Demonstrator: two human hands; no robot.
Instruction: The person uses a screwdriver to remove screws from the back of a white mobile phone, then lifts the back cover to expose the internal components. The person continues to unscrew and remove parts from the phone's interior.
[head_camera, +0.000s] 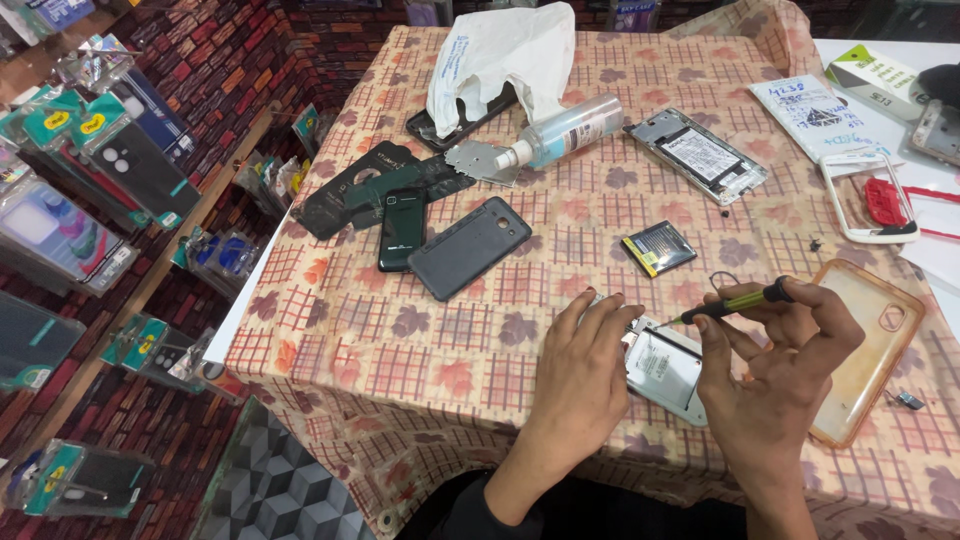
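A small phone repair shop is showing itself here — packaged phone covers (120, 150) are hanging in rows along a brick-patterned wall (215, 60) at the left, and opened handsets (697, 154), loose back covers (469, 247) and a small battery (658, 248) are lying spread over a table (350, 350) under a checked, leaf-printed cloth. A spray bottle (562, 132) is lying among them — counter and workbench in one.

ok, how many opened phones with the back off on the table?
2: one opened phone under the left hand, another at the far side beside the bottle. More may hide under the bag.
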